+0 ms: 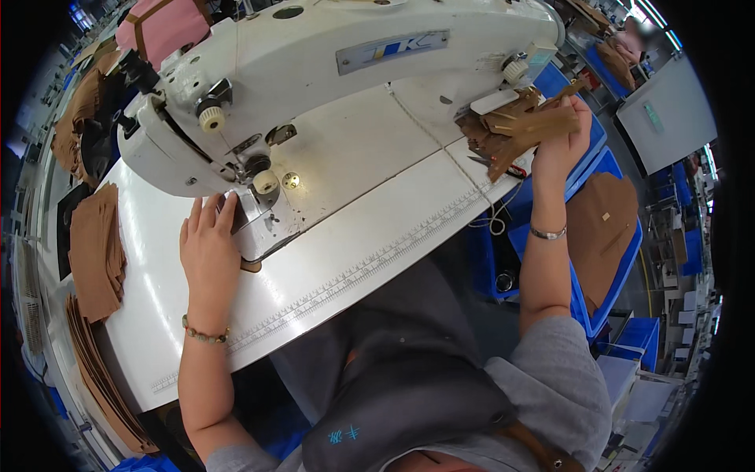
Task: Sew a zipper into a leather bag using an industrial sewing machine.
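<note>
My left hand (211,252) lies on the sewing table's left part, fingers stretched out, fingertips at the metal plate beside the white sewing machine's (299,55) needle area; anything under them is hidden. My right hand (554,149), at the table's right end, has its fingers closed on brown leather strips (507,130) that are piled below the machine's arm. Beside that pile lie red-and-black scissors (515,171), partly covered. A white cord (440,149) hangs from the machine across the bed, looping near the front edge.
Stacks of brown pieces (94,252) lie along the left. A pink bundle (157,31) sits behind the machine. Blue bins (519,244) stand at the right, one holding brown pieces (598,236). A ruler scale (354,279) runs along the front edge. Another person (625,47) is far back right.
</note>
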Action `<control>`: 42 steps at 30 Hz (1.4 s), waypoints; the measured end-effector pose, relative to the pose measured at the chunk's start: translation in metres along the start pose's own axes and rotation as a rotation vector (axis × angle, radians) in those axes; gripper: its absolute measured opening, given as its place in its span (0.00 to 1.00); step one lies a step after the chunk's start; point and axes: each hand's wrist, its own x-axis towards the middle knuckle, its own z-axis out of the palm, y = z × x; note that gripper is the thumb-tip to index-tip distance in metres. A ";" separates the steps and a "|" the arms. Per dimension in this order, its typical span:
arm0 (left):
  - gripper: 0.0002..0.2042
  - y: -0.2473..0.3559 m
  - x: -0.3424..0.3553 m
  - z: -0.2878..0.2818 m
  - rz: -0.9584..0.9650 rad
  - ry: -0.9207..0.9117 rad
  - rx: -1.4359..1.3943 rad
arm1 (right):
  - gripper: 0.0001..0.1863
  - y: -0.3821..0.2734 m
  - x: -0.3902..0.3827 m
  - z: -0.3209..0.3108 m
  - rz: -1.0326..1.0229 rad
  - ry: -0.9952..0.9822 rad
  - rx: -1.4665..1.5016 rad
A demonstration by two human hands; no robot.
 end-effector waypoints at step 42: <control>0.04 -0.023 0.060 0.028 -0.004 0.166 -0.668 | 0.20 -0.112 -0.135 0.096 -0.498 -1.103 0.311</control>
